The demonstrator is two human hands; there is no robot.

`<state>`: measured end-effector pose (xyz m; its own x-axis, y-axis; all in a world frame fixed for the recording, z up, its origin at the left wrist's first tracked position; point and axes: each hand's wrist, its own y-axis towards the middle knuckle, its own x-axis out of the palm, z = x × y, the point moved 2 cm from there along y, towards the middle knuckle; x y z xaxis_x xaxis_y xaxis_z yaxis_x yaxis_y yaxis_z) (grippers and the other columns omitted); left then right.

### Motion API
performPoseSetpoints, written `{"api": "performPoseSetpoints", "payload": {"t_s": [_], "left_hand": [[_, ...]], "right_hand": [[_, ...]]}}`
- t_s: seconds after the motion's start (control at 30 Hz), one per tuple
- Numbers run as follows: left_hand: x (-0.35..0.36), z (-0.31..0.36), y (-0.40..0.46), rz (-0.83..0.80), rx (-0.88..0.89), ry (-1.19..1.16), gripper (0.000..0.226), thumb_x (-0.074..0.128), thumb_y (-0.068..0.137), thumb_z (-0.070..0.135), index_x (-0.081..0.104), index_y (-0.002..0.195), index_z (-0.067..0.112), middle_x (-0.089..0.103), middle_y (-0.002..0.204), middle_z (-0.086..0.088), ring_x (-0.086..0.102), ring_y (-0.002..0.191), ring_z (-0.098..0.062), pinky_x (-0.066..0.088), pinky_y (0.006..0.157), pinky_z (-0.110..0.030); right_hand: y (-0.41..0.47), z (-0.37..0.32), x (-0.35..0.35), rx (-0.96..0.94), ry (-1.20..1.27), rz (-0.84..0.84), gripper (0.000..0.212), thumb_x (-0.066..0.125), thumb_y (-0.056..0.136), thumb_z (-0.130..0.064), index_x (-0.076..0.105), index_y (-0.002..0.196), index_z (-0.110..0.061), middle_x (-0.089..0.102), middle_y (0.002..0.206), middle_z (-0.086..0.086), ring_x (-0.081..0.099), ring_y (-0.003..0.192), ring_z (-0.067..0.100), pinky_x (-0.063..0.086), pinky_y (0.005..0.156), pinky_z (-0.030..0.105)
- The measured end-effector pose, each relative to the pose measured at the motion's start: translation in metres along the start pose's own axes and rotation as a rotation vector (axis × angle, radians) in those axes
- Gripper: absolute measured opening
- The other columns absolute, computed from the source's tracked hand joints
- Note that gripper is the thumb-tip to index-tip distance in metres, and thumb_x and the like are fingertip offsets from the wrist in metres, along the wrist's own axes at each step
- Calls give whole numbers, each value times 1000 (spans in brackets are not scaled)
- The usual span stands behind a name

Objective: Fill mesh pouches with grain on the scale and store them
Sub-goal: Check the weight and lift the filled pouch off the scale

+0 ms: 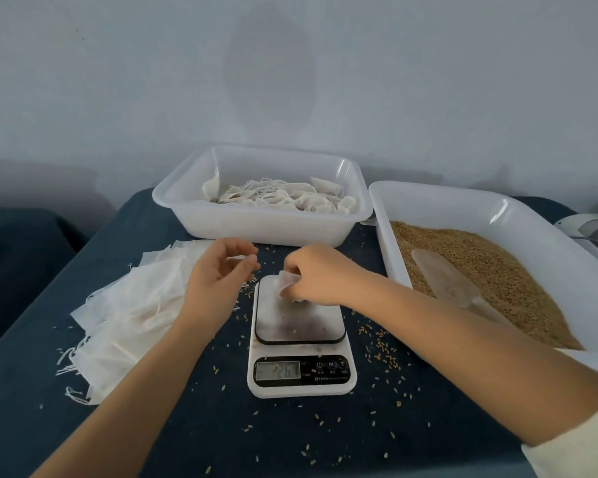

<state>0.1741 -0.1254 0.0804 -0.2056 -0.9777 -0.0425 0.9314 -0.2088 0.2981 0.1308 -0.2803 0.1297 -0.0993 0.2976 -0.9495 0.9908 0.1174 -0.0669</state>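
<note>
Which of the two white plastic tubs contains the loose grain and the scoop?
The white tub on the right, beside the scale, holds brown grain and a translucent scoop. The other tub, behind the scale, holds only white pouches with strings.

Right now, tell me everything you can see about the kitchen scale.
The kitchen scale is a white plastic digital one with a pale square weighing platform and a dark front panel carrying a lit display and round buttons. It sits flat on the dark blue tablecloth, amid scattered grain. The right hand holds a mesh pouch on the platform's far edge. A few grains lie on it.
</note>
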Motion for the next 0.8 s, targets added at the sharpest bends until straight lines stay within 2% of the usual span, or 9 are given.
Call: {"api": "performPoseSetpoints", "payload": {"t_s": [0.07, 0.13, 0.23, 0.3, 0.37, 0.47, 0.57, 0.67, 0.8], "left_hand": [[1, -3, -5, -4, 8, 7, 16, 58, 89, 4, 62, 92, 19, 68, 89, 8, 66, 80, -9, 54, 75, -24], [1, -6, -10, 0, 15, -15, 19, 58, 89, 4, 63, 90, 22, 68, 88, 8, 66, 78, -8, 53, 71, -20], [-1, -11, -19, 17, 18, -8, 26, 58, 90, 7, 64, 85, 32, 69, 86, 8, 65, 79, -9, 51, 70, -16], [-4, -14, -26, 48, 23, -2, 29, 58, 89, 7, 63, 83, 35, 68, 86, 8, 64, 78, -6, 51, 70, -15], [-8, -19, -31, 81, 29, 16, 32, 58, 89, 6, 63, 82, 37, 68, 86, 9, 62, 77, -4, 50, 69, -13], [-11, -28, -36, 135, -4, 44, 25, 59, 90, 9, 63, 85, 33, 67, 84, 10, 62, 75, -3, 50, 69, -14], [-12, -38, -41, 195, -42, 53, 18, 60, 90, 10, 61, 87, 27, 65, 78, 10, 60, 70, -1, 49, 67, -14], [-9, -43, -44, 173, -41, 117, 22, 60, 89, 12, 60, 84, 33, 65, 78, 14, 60, 69, -2, 49, 66, -14], [-8, -46, -42, 127, -30, 190, 26, 60, 89, 11, 59, 82, 37, 64, 77, 20, 58, 68, 0, 48, 65, -12]], "right_hand": [[-7, 1, 4, -1, 17, -18, 21, 65, 83, -32, 59, 82, -12, 52, 74, -2, 47, 67, 16, 35, 54, 29], [-16, 3, 7, 10, 73, -19, 28, 69, 81, -38, 63, 94, -14, 59, 85, -4, 55, 78, 15, 45, 67, 31], [-31, 8, 6, 34, 289, 75, 31, 72, 77, -46, 65, 97, -24, 62, 89, -12, 59, 84, 5, 48, 76, 24], [-41, 13, 9, 39, 421, 218, 21, 69, 81, -45, 65, 95, -29, 64, 88, -14, 59, 82, 0, 47, 74, 17], [-51, 20, 15, 25, 562, 377, 2, 65, 86, -35, 65, 88, -34, 66, 84, -19, 60, 80, -4, 46, 71, 11], [-67, 34, 34, 20, 724, 533, 18, 62, 89, -21, 63, 85, -38, 65, 79, -21, 60, 73, -3, 47, 69, 9], [-76, 47, 63, 108, 738, 592, 16, 64, 89, -20, 64, 85, -36, 65, 75, -13, 60, 72, 1, 47, 68, 12], [-75, 63, 77, 263, 798, 658, 11, 63, 89, -25, 63, 80, -30, 64, 70, -14, 59, 68, -2, 44, 64, 8], [-71, 75, 78, 352, 806, 655, 27, 57, 89, -41, 57, 69, -24, 55, 56, -16, 50, 52, -4, 39, 54, 7]]}}
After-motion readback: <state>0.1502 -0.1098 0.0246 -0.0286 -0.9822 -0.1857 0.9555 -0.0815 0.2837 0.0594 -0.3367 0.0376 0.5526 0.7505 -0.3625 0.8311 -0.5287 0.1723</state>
